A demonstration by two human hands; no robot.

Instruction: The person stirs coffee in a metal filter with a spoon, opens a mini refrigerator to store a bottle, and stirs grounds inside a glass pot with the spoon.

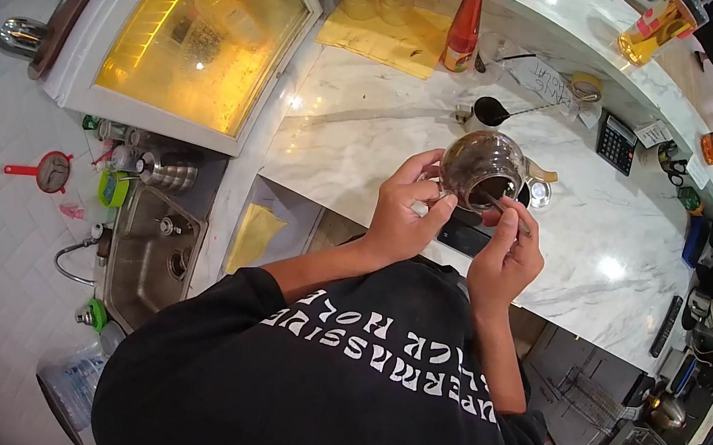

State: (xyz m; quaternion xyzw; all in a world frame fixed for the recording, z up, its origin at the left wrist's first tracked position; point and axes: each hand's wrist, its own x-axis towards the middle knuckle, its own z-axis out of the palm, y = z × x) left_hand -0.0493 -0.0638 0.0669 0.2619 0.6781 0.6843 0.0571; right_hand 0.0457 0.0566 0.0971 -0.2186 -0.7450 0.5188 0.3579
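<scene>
A rounded, dark-tinted glass pot (482, 161) is tipped over the counter, its open mouth turned toward me. My left hand (407, 208) is closed around its left side, thumb near the rim. At the mouth, my right hand (508, 254) pinches a thin grey utensil (523, 225) that points into the opening; its far end is hidden. Just beyond the pot stands a metal pitcher (488, 112) with a long thin stirrer resting in it. Under my hands, a flat black device (465, 238) lies at the counter's near edge.
The marble counter (342, 139) carries a red sauce bottle (465, 27), a tape roll (585, 87) and a calculator (617, 143). A yellow-lit glass-door fridge (205, 29) stands at left, above a steel sink (150, 258). Drink cups (652, 32) sit on the raised ledge.
</scene>
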